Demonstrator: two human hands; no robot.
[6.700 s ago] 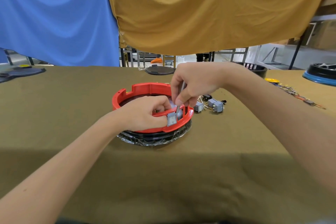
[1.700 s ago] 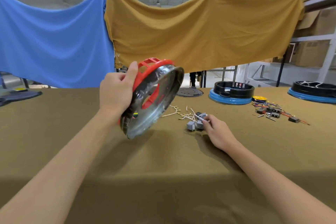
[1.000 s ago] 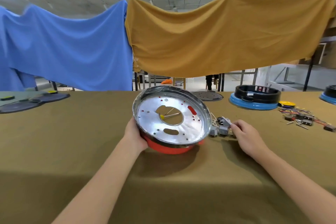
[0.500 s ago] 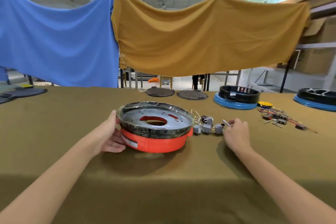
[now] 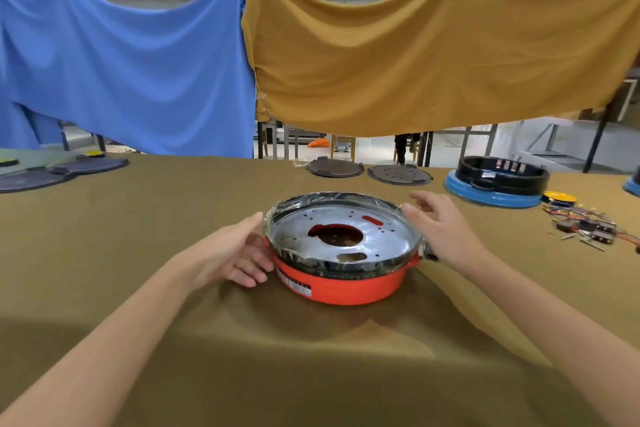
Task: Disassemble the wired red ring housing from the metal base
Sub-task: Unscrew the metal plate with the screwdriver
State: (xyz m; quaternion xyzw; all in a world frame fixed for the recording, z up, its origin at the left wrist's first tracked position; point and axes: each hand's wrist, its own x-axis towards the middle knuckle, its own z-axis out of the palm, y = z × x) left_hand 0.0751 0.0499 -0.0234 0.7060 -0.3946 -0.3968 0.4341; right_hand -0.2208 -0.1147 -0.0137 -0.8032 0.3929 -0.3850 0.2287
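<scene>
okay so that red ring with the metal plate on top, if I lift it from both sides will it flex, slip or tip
Probably rigid: the red ring housing looks like thick moulded plastic under a flat metal base. The clear film around the rim may feel slippery. It sits wide and low, so tipping seems unlikely, with the left hand and right hand on opposite sides.

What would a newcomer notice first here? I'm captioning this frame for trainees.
The upturned red ring housing at the table's centre, its shiny metal base facing up, flanked by the left hand and right hand. Behind hang a blue cloth on the left and a mustard cloth on the right.
</scene>
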